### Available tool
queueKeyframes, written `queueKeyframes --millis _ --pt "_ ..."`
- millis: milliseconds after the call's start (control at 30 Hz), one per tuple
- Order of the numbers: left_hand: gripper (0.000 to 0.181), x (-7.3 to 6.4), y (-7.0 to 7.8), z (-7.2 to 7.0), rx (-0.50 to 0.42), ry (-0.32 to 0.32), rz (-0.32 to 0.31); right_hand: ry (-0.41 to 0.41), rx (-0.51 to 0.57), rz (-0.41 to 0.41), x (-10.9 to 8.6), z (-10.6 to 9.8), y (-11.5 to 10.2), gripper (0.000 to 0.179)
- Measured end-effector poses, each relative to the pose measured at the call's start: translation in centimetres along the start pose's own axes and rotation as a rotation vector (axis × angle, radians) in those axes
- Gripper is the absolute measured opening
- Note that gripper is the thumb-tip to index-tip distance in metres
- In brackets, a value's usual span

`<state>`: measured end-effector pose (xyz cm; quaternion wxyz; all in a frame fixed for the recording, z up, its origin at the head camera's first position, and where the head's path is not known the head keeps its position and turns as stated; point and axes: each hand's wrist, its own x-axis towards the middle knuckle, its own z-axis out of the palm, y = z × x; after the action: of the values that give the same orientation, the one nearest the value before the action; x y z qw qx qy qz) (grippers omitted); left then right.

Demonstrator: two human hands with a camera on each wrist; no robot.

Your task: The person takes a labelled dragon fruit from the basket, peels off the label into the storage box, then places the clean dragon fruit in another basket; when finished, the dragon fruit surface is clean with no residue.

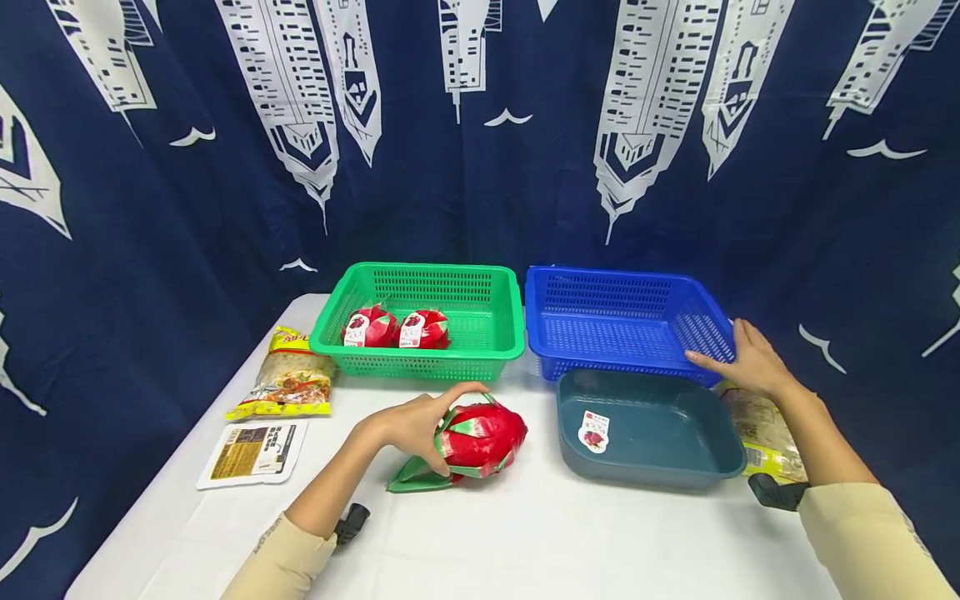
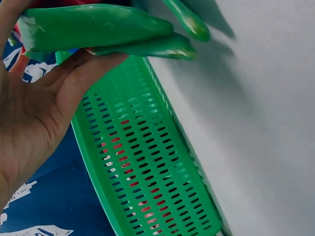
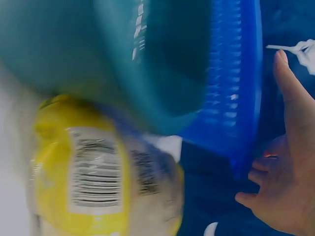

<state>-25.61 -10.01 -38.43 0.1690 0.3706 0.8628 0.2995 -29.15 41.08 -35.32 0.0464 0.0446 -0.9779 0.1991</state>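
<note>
A green basket stands on the white surface, with two red fruits bearing white labels inside its left half. In front of it, the left hand grips a larger red fruit with green leaves. Just right of the green basket is a blue basket; the right hand is at its far-right front corner. In front of the blue basket, right of the green one, sits a dark teal tub with a sticker. Left of the green basket lie a yellow-edged bag and, nearer the viewer, a flat white pack. Behind it hangs navy cloth.
</note>
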Motion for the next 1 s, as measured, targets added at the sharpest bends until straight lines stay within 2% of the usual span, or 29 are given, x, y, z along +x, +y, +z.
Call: queueKeyframes --millis 100,233,300,367,467,600,700,767,867,1000 --pt "0.113 0.5 0.6 -0.5 -0.041 0.047 0.058 -0.062 0.027 0.031 0.0 0.6 1.1 0.107" --pt "0.112 2.1 3.3 -2.4 -0.172 0.169 0.147 -0.072 0.060 0.045 -0.2 1.0 1.6 0.106" --pt "0.112 3.6 5.1 -3.7 -0.241 0.259 0.197 -0.060 0.064 0.041 -0.2 1.0 1.7 0.105" --pt "0.113 5.5 7.0 -4.8 -0.281 0.376 0.241 -0.043 0.070 0.035 -0.3 1.0 1.8 0.105" --pt "0.113 9.4 9.3 -6.1 -0.319 0.557 0.268 -0.019 0.087 0.036 -0.3 1.1 1.9 0.104" --pt "0.112 15.0 11.0 -6.8 -0.312 0.758 0.198 0.000 0.122 0.045 -0.1 1.5 1.6 0.104" --pt "0.113 18.9 10.8 -6.3 -0.297 0.834 0.113 0.008 0.123 0.048 0.1 1.7 1.3 0.104" --pt "0.115 21.1 10.4 -5.6 -0.298 0.853 0.057 0.008 0.120 0.054 0.2 1.8 1.2 0.104" --pt "0.116 24.0 9.5 -4.1 -0.298 0.849 -0.029 0.014 0.129 0.073 0.1 2.0 1.1 0.105" --pt "0.116 26.6 8.2 -1.9 -0.306 0.821 -0.152 0.027 0.169 0.096 -0.2 2.4 1.1 0.106"
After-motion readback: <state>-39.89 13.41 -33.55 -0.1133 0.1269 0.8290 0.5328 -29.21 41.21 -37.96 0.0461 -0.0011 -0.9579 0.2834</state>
